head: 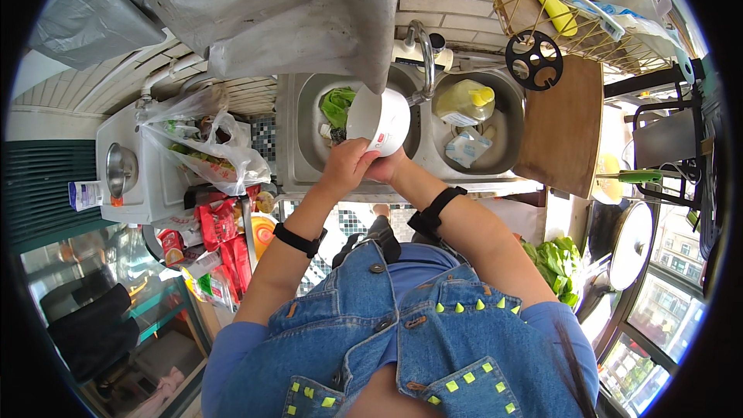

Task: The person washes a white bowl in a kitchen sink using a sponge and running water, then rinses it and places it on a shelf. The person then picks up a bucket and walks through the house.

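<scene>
Over the left basin of a steel double sink (288,145), both my hands hold a white bowl (395,119) tilted on its side, its mouth towards the left. My left hand (347,167) grips the near edge of the bowl. Beside it, my right hand (389,167) supports the bowl from below and is partly hidden. Green leaves (336,107) and some dark scraps lie in the left basin, behind and left of the bowl. The chrome faucet (428,64) arches down just right of the bowl. Whether water runs is not visible.
A yellow-capped bottle (464,101) and a white packet (467,147) lie in the right basin. A wooden board (560,128) adjoins the sink's right side. Grey sheeting (302,11) hangs low above the left basin. Left stand a plastic bag (241,165) and a metal bowl (121,170).
</scene>
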